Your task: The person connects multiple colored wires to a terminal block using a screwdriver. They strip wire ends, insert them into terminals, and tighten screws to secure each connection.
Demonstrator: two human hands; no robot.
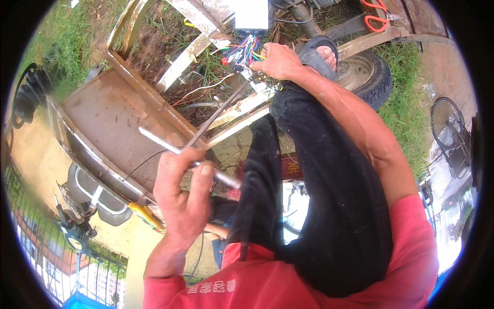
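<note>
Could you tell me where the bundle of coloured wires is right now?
In the head view, the coloured wires sit top centre, just left of the right hand, below the white box.

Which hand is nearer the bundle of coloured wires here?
Right. The right hand rests against the bundle of coloured wires. The left hand is well below it, gripping a long metal tool.

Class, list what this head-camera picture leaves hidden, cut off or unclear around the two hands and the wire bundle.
- Head view: where the coloured wire bundle ends; the right hand covers it.
- Head view: the tip of the long metal tool is lost among the wires.
- Head view: the tool's grip is wrapped by the left hand.
- Head view: the white box is cut off by the top edge.
</note>
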